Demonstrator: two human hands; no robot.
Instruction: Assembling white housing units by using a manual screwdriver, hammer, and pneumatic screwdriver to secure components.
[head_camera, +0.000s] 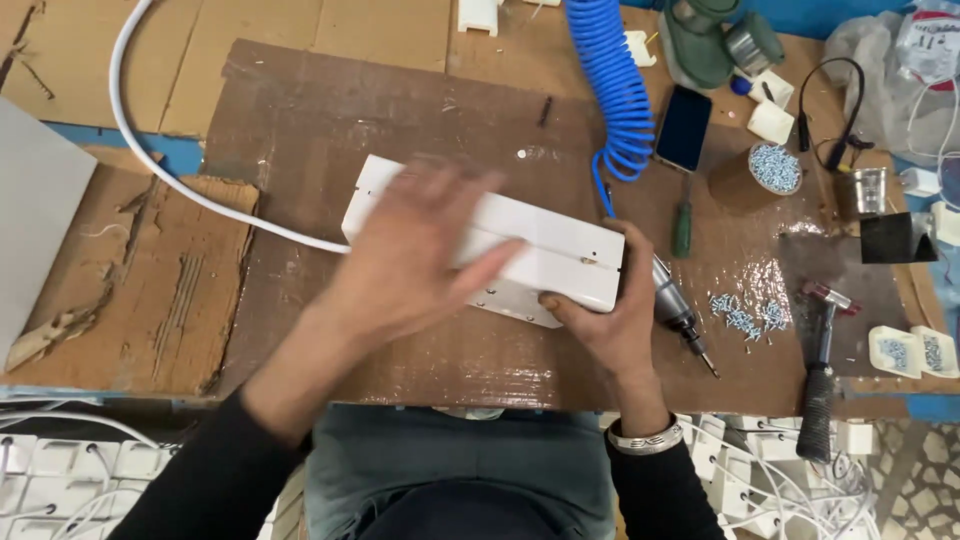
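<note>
We saw the smooth white plastic box (560, 250) lying mid-cardboard (300, 110), left hand (410, 250) blurred, spread flat on top, right hand (600, 320) clamping its right end. Beside that end lay the metal pneumatic screwdriver (680, 315), beyond it loose screws (745, 317).

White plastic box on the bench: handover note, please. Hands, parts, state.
Left hand lies flat on top of the white plastic box, blurred by motion. Right hand grips the box's right end.
The box rests on the brown cardboard mat; a white cable leads from its left end.
The pneumatic screwdriver lies beside the right hand on its blue coiled hose. Loose screws and a hammer lie further right.
Whether any screws are already driven cannot be told.
</note>
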